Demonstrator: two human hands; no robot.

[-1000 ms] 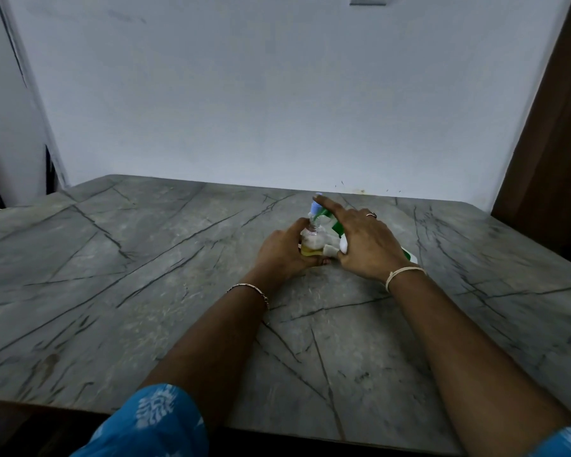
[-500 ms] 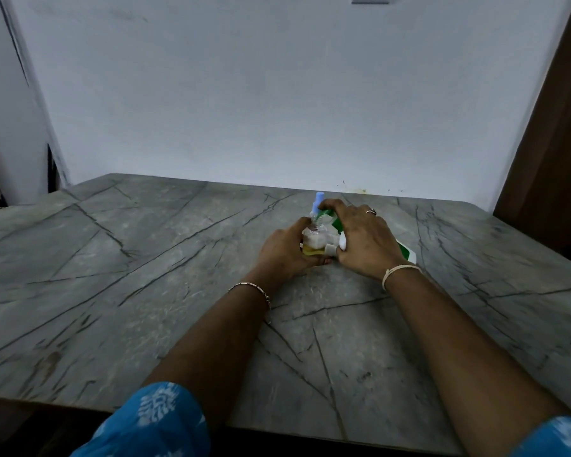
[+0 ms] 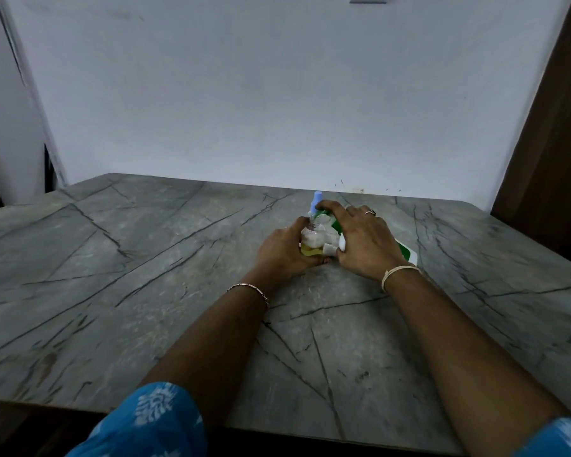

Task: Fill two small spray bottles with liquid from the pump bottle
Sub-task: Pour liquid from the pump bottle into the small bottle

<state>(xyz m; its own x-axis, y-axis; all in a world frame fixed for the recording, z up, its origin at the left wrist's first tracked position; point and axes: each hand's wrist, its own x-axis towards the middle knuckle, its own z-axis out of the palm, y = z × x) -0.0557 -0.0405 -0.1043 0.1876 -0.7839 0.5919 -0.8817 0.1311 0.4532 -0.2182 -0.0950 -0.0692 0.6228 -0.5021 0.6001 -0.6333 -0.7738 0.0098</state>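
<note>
— How many bottles?
— One small clear spray bottle (image 3: pixel 311 238) with yellow liquid, near the grey marble table's (image 3: pixel 145 275) far edge, gripped by the left hand (image 3: pixel 284 252).
— The right hand (image 3: pixel 363 242)?
— Wrapped over a green-and-white pump bottle (image 3: pixel 406 253), hiding most.

Prob. a home room: grey marble-look table (image 3: pixel 119 278), bare white wall (image 3: pixel 277 94), dark wood door (image 3: pixel 554 133).

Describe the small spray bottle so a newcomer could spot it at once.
On the grey marble table, look between the two hands near the far edge. The small clear bottle stands upright in the left hand, with yellow liquid at its base and a pale blue cap, unlike the green-and-white bottle lying beside it.
</note>
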